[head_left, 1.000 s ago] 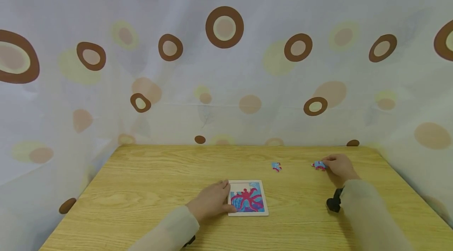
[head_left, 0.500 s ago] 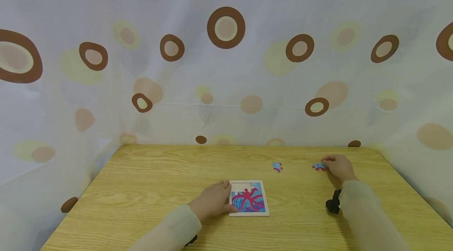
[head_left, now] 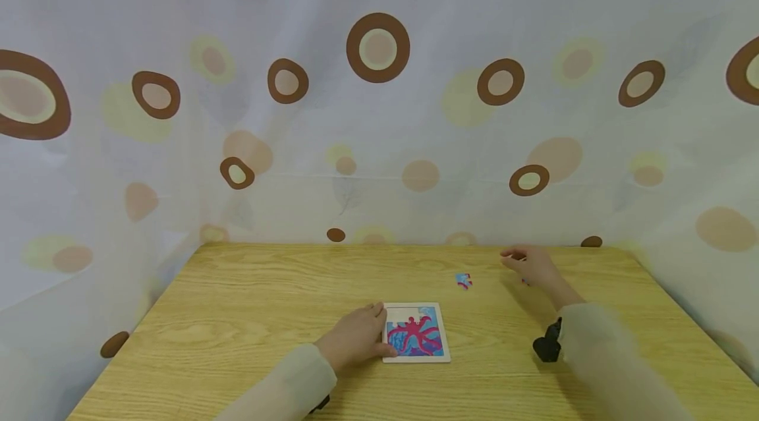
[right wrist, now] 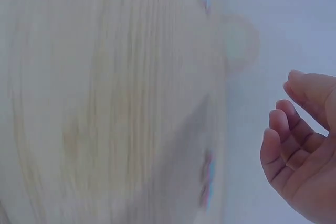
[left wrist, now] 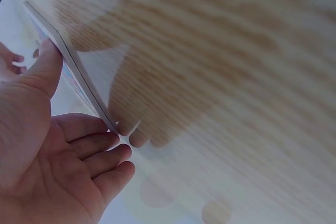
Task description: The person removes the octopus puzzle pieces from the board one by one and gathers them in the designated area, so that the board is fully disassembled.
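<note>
A jigsaw puzzle board (head_left: pixel 416 361) with a pink octopus picture lies on the table, its upper left part bare. My left hand (head_left: pixel 352 336) grips its left edge, thumb near the lower corner and fingers by the upper one; the left wrist view shows the thumb (left wrist: pixel 48 69) on the frame. My right hand (head_left: pixel 532 267) hovers above the table, far right, nothing between thumb and loosely bent fingers. Behind it a puzzle piece (head_left: pixel 525 281) is mostly hidden in the head view; the right wrist view shows it blurred. Another blue and pink puzzle piece (head_left: pixel 464 280) lies left of that hand.
The wooden table (head_left: pixel 249 315) ends at the back against a pale curtain (head_left: pixel 379 210) with brown and beige circles, which also hangs along both sides. A black wrist device (head_left: pixel 548 344) sits at my right sleeve.
My right hand has let go of the right-hand puzzle piece and moved up and left, leaving it on the table. The left hand and the board have stayed put.
</note>
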The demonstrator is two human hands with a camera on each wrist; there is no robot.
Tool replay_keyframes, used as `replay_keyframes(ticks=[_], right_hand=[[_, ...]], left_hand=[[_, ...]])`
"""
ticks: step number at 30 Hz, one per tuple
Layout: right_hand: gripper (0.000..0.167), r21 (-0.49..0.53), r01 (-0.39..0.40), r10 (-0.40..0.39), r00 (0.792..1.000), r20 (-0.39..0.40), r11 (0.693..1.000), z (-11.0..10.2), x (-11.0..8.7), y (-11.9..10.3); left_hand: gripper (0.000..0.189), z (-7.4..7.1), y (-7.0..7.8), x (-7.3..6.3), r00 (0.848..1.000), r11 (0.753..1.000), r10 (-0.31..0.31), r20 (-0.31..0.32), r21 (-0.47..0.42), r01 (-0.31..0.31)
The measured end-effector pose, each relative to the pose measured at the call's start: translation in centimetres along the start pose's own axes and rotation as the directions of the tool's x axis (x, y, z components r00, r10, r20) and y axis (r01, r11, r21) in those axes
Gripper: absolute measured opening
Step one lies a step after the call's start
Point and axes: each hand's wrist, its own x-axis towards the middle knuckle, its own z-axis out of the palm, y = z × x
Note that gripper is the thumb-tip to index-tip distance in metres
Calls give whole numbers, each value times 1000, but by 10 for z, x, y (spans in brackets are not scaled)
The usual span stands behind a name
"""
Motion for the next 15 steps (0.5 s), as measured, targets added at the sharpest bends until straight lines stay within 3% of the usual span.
replay_keyframes(ticks=[7, 15], right_hand=[[29, 15, 156, -157, 983, 98, 988, 33, 1, -41], [24, 51, 256, -260, 932, 253, 965, 70, -12, -70]], left_hand=[[78, -1, 1, -2, 1000, 1000, 3, -4, 12, -3], [77, -1, 0, -2, 1000, 1000, -10, -17, -15, 10]])
